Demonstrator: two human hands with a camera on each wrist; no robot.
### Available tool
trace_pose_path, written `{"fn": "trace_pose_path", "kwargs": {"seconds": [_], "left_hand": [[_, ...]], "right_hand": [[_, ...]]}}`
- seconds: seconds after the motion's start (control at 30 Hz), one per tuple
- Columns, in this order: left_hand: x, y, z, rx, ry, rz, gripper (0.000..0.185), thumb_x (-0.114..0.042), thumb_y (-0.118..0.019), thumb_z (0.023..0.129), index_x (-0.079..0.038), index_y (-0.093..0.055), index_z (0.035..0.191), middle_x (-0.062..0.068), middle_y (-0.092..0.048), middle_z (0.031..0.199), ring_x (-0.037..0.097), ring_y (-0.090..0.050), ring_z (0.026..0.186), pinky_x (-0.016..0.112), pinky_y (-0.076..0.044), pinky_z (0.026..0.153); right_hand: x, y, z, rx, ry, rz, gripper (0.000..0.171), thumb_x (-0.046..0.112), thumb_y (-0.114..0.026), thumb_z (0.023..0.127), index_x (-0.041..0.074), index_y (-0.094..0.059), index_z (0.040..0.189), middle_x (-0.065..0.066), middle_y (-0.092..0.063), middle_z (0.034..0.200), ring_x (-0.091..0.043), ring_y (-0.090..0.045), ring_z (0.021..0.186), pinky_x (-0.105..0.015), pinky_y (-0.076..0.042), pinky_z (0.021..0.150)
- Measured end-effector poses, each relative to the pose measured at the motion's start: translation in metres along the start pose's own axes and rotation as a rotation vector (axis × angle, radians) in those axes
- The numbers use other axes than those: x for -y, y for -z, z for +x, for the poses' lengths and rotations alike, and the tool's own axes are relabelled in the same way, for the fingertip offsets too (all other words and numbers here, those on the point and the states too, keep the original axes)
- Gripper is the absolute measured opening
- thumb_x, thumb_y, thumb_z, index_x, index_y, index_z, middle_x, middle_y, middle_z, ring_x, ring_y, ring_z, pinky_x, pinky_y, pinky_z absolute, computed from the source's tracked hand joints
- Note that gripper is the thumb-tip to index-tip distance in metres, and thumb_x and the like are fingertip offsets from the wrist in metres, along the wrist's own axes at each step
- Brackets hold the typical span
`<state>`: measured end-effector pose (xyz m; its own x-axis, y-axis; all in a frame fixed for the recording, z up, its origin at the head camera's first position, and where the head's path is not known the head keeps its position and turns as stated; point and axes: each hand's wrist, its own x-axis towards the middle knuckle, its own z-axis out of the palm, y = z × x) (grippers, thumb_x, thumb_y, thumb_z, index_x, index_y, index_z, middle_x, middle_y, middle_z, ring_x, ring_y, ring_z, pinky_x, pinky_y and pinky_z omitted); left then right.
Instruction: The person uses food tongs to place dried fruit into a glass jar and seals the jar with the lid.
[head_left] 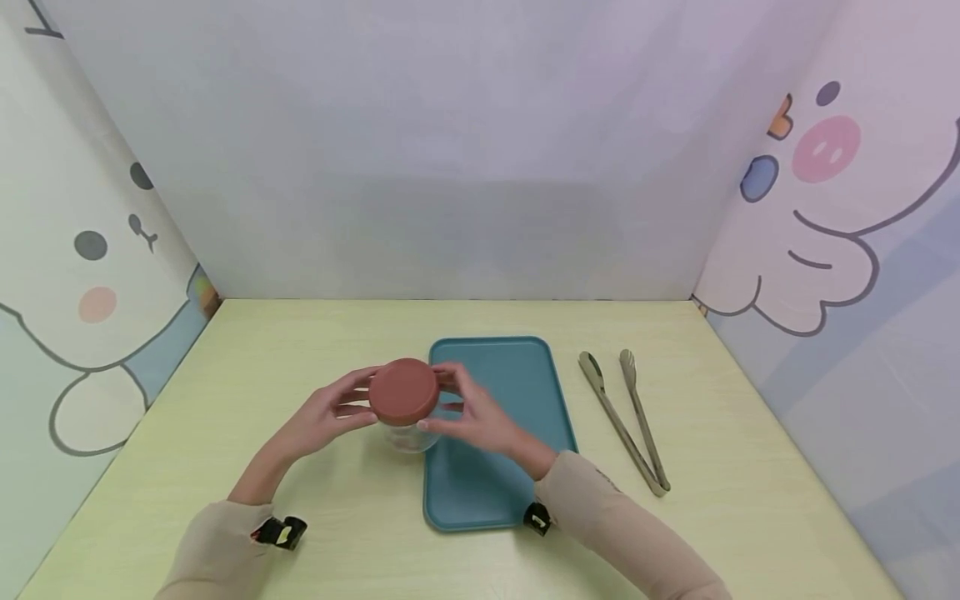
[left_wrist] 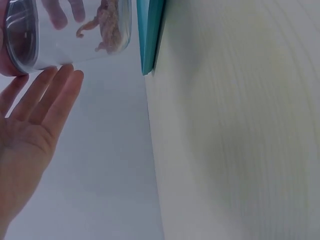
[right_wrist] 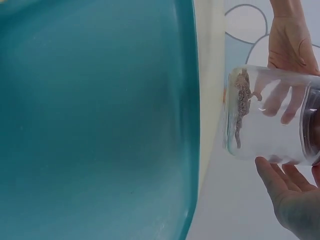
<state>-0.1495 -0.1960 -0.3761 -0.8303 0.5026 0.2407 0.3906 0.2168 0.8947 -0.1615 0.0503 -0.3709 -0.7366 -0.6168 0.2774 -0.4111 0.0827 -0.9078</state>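
At the centre of the frame, just left of the teal tray (head_left: 517, 371), both hands flank a clear jar (head_left: 408, 433) with a reddish-brown lid (head_left: 403, 390). The left hand (head_left: 324, 417) touches it with straight fingers; the right hand (head_left: 480, 417) curls round it. The lid looks about to be twisted off, which calls for a firm hold.

A pale yellow-green table (head_left: 300, 550) bears a teal tray (head_left: 517, 375) and metal tongs (head_left: 626, 417).

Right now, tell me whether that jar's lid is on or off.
On. The reddish-brown lid sits atop the clear jar, which stands upright beside the teal tray, with the left hand and right hand at its sides.
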Motion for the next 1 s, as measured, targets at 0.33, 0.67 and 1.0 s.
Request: {"fn": "trace_pose_path", "kwargs": {"seconds": [0.33, 0.67, 1.0], "left_hand": [[0.021, 0.011, 0.001, 0.014, -0.010, -0.007, 0.056, 0.003, -0.059, 0.082, 0.003, -0.034, 0.131, 0.022, -0.042, 0.124, 0.036, -0.048, 0.106, 0.030, -0.046, 0.079], [0.048, 0.025, -0.004, 0.059, -0.021, -0.035, 0.057, -0.001, -0.057, 0.084, -0.005, -0.032, 0.135, 0.017, -0.040, 0.128, 0.022, -0.047, 0.110, 0.031, -0.045, 0.082], [0.052, 0.034, -0.007, 0.061, -0.015, -0.041, 0.055, 0.002, -0.056, 0.084, 0.000, -0.032, 0.134, 0.023, -0.039, 0.127, 0.014, -0.049, 0.109, 0.029, -0.045, 0.082]], "right_hand": [[-0.009, -0.005, 0.011, -0.004, -0.021, 0.002, 0.059, 0.003, -0.065, 0.079, 0.001, -0.031, 0.127, -0.012, -0.042, 0.124, -0.025, -0.043, 0.112, -0.046, -0.041, 0.085], [-0.016, -0.014, 0.020, 0.002, -0.036, 0.017, 0.058, 0.005, -0.065, 0.079, 0.001, -0.031, 0.127, -0.013, -0.041, 0.125, -0.026, -0.042, 0.115, -0.047, -0.038, 0.087], [-0.022, -0.024, 0.026, -0.011, -0.045, 0.045, 0.059, 0.005, -0.065, 0.079, 0.001, -0.031, 0.127, -0.012, -0.041, 0.126, -0.027, -0.041, 0.115, -0.047, -0.038, 0.087]]}}
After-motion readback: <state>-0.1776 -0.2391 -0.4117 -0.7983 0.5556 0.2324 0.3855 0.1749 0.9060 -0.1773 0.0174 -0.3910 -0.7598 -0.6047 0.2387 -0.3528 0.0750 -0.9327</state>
